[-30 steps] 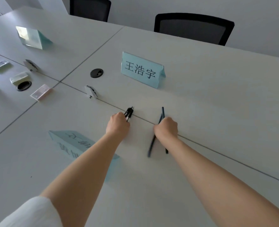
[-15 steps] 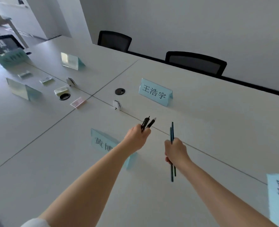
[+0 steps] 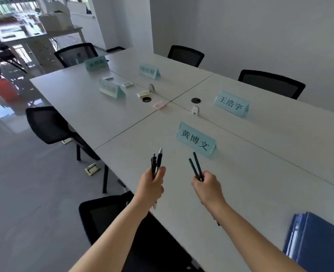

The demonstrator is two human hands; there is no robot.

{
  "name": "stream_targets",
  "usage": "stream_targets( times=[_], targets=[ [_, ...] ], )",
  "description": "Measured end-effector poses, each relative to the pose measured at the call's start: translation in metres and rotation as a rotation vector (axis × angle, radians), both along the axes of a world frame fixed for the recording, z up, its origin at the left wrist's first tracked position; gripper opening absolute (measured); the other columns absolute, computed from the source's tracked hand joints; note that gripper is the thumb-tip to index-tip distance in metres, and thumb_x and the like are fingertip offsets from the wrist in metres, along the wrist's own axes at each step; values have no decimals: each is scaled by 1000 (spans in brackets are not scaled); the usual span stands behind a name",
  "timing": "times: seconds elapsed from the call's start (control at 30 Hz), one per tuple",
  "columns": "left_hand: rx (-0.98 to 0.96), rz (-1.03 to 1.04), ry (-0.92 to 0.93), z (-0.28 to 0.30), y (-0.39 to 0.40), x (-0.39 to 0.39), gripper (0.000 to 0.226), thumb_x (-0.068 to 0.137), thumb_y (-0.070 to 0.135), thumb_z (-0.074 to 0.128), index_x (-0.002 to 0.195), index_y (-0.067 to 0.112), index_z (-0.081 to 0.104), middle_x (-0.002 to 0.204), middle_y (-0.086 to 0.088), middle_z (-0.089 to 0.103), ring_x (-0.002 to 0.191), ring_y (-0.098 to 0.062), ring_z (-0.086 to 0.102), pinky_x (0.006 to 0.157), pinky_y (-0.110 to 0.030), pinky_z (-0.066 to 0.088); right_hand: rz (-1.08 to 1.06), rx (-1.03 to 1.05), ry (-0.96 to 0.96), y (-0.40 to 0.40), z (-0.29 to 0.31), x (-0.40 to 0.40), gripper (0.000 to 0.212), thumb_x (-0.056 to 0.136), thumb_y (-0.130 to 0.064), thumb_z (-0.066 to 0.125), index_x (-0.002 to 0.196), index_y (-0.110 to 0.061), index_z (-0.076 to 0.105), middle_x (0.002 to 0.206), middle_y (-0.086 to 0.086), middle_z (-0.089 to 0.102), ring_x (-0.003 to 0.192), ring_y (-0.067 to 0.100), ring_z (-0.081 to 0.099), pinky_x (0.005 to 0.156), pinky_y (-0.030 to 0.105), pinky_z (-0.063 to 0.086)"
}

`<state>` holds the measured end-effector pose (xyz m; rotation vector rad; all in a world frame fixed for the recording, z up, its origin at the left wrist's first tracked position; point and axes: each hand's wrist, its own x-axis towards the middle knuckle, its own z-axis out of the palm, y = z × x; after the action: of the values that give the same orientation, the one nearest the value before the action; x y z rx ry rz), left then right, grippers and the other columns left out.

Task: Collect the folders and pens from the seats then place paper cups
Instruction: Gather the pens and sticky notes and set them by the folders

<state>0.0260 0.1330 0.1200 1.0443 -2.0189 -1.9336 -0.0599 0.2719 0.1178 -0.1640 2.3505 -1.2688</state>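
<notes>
At the near right corner of the white counter [image 3: 240, 193] lies a stack of blue folders [image 3: 317, 246]. Above the counter's near edge, the left hand [image 3: 152, 185] has its fingers closed around a bunch of black pens [image 3: 156, 161], tips pointing up. Beside it, the right hand [image 3: 207, 188] grips two thin dark pens [image 3: 196, 166], tilted left. Just behind stands a light blue name card [image 3: 196, 139]; farther back, another name card [image 3: 231, 104] and black chairs [image 3: 271, 83].

Matt white table [image 3: 250, 193], glossy blue plastic folders [image 3: 317, 244], pale paper name cards [image 3: 196, 140], shiny floor [image 3: 24, 183].
</notes>
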Motion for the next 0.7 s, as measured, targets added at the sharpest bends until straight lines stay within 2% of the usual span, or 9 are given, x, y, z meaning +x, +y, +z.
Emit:
stream_targets(
  times=[0.1, 0.2, 0.33, 0.4, 0.5, 0.7],
  targets=[
    [13, 89, 12, 6, -30, 92, 29, 101, 26, 46, 77, 14, 36, 55, 5, 33, 43, -12, 31, 42, -26, 23, 54, -1, -1, -31, 7, 79, 19, 87, -15, 51, 69, -15, 46, 62, 0, 50, 53, 17, 44, 51, 27, 38],
    [21, 151, 29, 12, -50, 152, 31, 102, 24, 44, 75, 14, 32, 52, 6, 30, 44, -13, 27, 39, -23, 21, 89, -21, -7, -55, 10, 128, 22, 88, -16, 50, 68, -16, 44, 60, -1, 47, 50, 15, 42, 47, 24, 36],
    [-3, 257, 23, 14, -83, 233, 31, 101, 20, 41, 73, 14, 30, 52, 3, 32, 48, -17, 30, 44, -27, 25, 185, -74, -90, -100, 13, 197, 20, 91, -17, 47, 73, -14, 53, 59, -1, 48, 44, 14, 39, 42, 24, 33],
    [-28, 314, 1, 11, -100, 260, 32, 100, 17, 41, 69, 13, 31, 45, 8, 36, 46, -19, 36, 48, -28, 29, 215, -89, -126, -121, 13, 219, 23, 93, -16, 43, 76, -13, 59, 56, -1, 48, 41, 12, 36, 38, 22, 30],
    [15, 399, 1, 8, -122, 283, 30, 98, 16, 40, 69, 13, 33, 47, 6, 37, 45, -20, 39, 47, -27, 30, 258, -103, -158, -149, 14, 239, 26, 93, -14, 40, 74, -14, 58, 52, -3, 45, 38, 11, 34, 40, 22, 27],
    [112, 446, 3, 2, -179, 290, 25, 92, 12, 39, 68, 14, 34, 56, 1, 29, 46, -14, 22, 38, -18, 20, 308, -105, -198, -216, 12, 246, 27, 93, -13, 39, 73, -13, 57, 57, -1, 47, 43, 11, 36, 41, 22, 29]
  ],
)
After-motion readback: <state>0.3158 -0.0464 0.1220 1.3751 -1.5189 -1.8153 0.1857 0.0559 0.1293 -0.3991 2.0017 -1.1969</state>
